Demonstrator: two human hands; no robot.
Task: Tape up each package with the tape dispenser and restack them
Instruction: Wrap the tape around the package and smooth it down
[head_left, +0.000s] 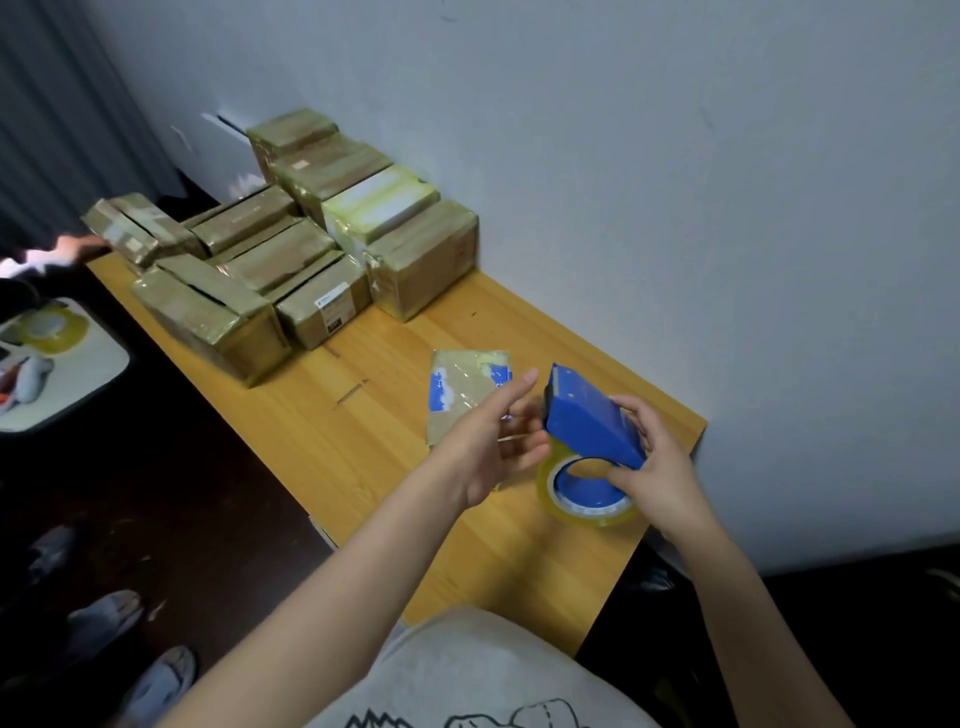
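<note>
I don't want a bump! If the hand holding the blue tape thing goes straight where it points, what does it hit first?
Probably the left hand: the tape dispenser in the right hand noses toward its fingers, though depth is unclear.

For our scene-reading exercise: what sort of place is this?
Likely a small parcel-packing corner in a plain room: taped packages piled on a wooden table against a bare wall, with a blue tape dispenser held in the right hand.
</note>
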